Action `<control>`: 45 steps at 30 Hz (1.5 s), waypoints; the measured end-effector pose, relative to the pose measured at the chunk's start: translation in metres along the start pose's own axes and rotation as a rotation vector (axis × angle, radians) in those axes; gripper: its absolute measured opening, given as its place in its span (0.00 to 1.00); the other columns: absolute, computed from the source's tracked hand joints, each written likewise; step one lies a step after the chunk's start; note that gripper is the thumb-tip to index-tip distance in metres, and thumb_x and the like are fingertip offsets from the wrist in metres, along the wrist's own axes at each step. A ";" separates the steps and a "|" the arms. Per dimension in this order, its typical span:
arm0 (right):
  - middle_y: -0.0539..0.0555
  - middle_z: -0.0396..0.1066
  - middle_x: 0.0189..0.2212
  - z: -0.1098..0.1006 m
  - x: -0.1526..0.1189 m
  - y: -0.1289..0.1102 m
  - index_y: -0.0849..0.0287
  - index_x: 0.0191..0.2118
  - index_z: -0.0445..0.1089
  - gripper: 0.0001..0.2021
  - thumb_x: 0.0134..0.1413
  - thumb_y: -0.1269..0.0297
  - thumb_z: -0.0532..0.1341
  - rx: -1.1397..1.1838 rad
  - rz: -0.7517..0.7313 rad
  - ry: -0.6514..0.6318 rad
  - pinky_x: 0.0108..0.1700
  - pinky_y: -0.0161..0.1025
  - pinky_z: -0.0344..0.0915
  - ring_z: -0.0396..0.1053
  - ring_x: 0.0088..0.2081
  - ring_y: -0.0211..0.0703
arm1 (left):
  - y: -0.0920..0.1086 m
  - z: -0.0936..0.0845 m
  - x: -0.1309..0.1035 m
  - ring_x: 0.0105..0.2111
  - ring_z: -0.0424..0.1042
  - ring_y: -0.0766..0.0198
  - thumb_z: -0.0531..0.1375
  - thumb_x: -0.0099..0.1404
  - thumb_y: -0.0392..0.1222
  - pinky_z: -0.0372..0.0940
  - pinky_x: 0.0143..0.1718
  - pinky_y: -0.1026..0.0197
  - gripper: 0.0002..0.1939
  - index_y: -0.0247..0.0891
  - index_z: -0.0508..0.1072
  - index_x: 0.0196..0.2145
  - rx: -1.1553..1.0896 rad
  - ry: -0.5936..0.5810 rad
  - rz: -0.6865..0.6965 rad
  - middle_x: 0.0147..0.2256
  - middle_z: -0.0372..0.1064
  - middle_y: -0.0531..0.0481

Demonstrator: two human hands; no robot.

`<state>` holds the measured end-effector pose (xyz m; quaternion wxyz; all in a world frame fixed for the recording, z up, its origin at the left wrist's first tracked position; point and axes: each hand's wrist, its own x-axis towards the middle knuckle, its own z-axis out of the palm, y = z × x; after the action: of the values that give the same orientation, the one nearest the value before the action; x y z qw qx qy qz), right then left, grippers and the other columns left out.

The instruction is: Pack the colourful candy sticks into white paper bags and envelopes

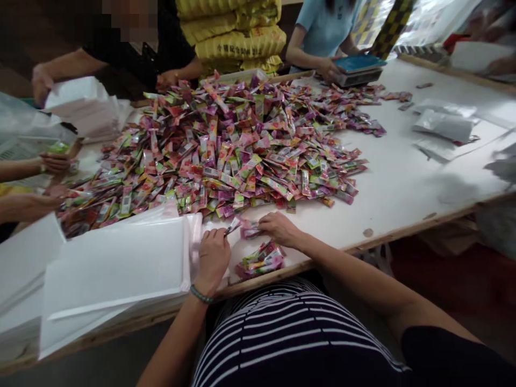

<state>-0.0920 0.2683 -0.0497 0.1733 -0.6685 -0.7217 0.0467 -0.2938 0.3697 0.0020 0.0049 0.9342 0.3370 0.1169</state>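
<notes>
A large heap of small colourful packets (242,145) covers the middle of the white table. At the near edge of the heap, my left hand (213,252) is closed on a small packet (233,226) that sticks out past its fingertips. Facing it, my right hand (280,228) pinches one or more pinkish packets (250,230). The held packets nearly meet between the two hands. Just below them, a small bunch of packets (262,259) lies by the table's front edge. White padded envelopes (116,263) are stacked beside my left hand.
The wooden table edge (363,244) runs in front of me. Other people's hands work at the left and far side, near a white stack (86,105). A person in light blue holds a blue-topped tray (358,64). Silvery bags (445,126) lie right; yellow sacks (234,40) stand behind.
</notes>
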 end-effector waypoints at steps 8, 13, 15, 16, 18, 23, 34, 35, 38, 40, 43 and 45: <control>0.59 0.74 0.44 -0.017 -0.015 0.000 0.60 0.48 0.71 0.13 0.61 0.62 0.58 0.073 0.106 0.307 0.50 0.42 0.62 0.68 0.46 0.47 | 0.029 0.022 0.014 0.43 0.66 0.55 0.50 0.66 0.29 0.62 0.46 0.55 0.14 0.34 0.73 0.42 -0.042 -0.255 0.272 0.41 0.71 0.43; 0.63 0.73 0.43 -0.055 -0.008 0.053 0.65 0.48 0.71 0.15 0.64 0.69 0.51 -0.211 0.380 0.334 0.49 0.48 0.60 0.65 0.46 0.54 | 0.023 0.022 0.004 0.44 0.66 0.55 0.52 0.67 0.35 0.62 0.47 0.53 0.13 0.37 0.75 0.45 -0.131 -0.270 0.222 0.43 0.71 0.43; 0.63 0.73 0.42 -0.057 -0.013 0.055 0.65 0.47 0.73 0.17 0.64 0.71 0.48 -0.210 0.353 0.355 0.49 0.46 0.60 0.65 0.45 0.52 | 0.023 0.021 -0.003 0.44 0.66 0.56 0.53 0.69 0.39 0.62 0.48 0.53 0.12 0.37 0.75 0.44 -0.199 -0.290 0.267 0.43 0.72 0.45; 0.62 0.73 0.42 -0.056 -0.018 0.051 0.64 0.47 0.73 0.17 0.65 0.71 0.47 -0.198 0.335 0.397 0.49 0.45 0.59 0.65 0.45 0.52 | 0.024 0.021 -0.007 0.44 0.66 0.57 0.53 0.69 0.41 0.62 0.49 0.54 0.13 0.37 0.75 0.44 -0.229 -0.299 0.298 0.43 0.73 0.46; 0.61 0.73 0.42 -0.048 -0.027 0.036 0.62 0.49 0.73 0.18 0.65 0.72 0.47 -0.163 0.260 0.426 0.48 0.45 0.59 0.65 0.45 0.51 | 0.027 0.022 -0.015 0.45 0.66 0.57 0.53 0.70 0.42 0.62 0.50 0.55 0.13 0.37 0.74 0.46 -0.249 -0.311 0.354 0.44 0.73 0.47; 0.59 0.73 0.46 -0.027 -0.032 -0.004 0.58 0.46 0.75 0.14 0.58 0.72 0.55 -0.033 -0.072 -0.086 0.47 0.46 0.58 0.67 0.46 0.49 | 0.033 0.012 -0.034 0.44 0.67 0.56 0.52 0.70 0.40 0.65 0.47 0.52 0.14 0.36 0.71 0.49 -0.182 -0.260 0.405 0.44 0.72 0.43; 0.66 0.68 0.53 -0.031 -0.047 -0.038 0.64 0.61 0.60 0.29 0.53 0.66 0.60 0.047 -0.178 -0.237 0.49 0.47 0.64 0.69 0.49 0.52 | 0.013 -0.001 -0.039 0.59 0.58 0.50 0.67 0.58 0.47 0.58 0.60 0.46 0.34 0.38 0.63 0.60 -0.286 -0.397 0.414 0.61 0.58 0.38; 0.65 0.68 0.53 -0.029 -0.048 -0.037 0.63 0.61 0.60 0.28 0.54 0.67 0.60 0.056 -0.186 -0.224 0.49 0.47 0.65 0.69 0.49 0.51 | 0.012 0.000 -0.039 0.62 0.54 0.48 0.67 0.57 0.47 0.56 0.61 0.45 0.36 0.39 0.62 0.61 -0.294 -0.392 0.405 0.64 0.53 0.37; 0.63 0.70 0.51 -0.025 -0.043 -0.026 0.61 0.60 0.61 0.26 0.55 0.69 0.59 0.060 -0.219 -0.207 0.49 0.46 0.65 0.69 0.48 0.49 | 0.011 0.004 -0.032 0.64 0.51 0.52 0.64 0.60 0.42 0.53 0.63 0.46 0.29 0.40 0.64 0.59 -0.327 -0.371 0.379 0.65 0.50 0.39; 0.63 0.71 0.50 -0.025 -0.036 -0.019 0.61 0.59 0.62 0.24 0.55 0.69 0.59 0.049 -0.242 -0.241 0.49 0.45 0.65 0.70 0.48 0.48 | 0.013 0.008 -0.021 0.60 0.59 0.55 0.62 0.62 0.38 0.56 0.61 0.50 0.23 0.38 0.66 0.55 -0.334 -0.384 0.363 0.59 0.61 0.41; 0.67 0.67 0.55 -0.026 -0.030 -0.018 0.65 0.61 0.60 0.30 0.54 0.60 0.61 0.039 -0.219 -0.275 0.55 0.51 0.62 0.65 0.55 0.54 | 0.020 0.014 -0.010 0.52 0.66 0.55 0.59 0.63 0.34 0.62 0.56 0.52 0.16 0.33 0.69 0.49 -0.269 -0.400 0.345 0.48 0.71 0.41; 0.71 0.57 0.62 -0.021 -0.032 -0.025 0.69 0.65 0.53 0.40 0.51 0.53 0.62 0.047 -0.190 -0.250 0.60 0.56 0.56 0.57 0.62 0.60 | 0.027 0.015 -0.013 0.51 0.66 0.54 0.59 0.62 0.31 0.62 0.55 0.52 0.17 0.30 0.69 0.49 -0.248 -0.382 0.317 0.48 0.71 0.40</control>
<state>-0.1073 0.2308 -0.0286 0.1014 -0.5820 -0.7963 0.1299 -0.2834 0.3415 -0.0128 0.1643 0.9726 0.1629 -0.0215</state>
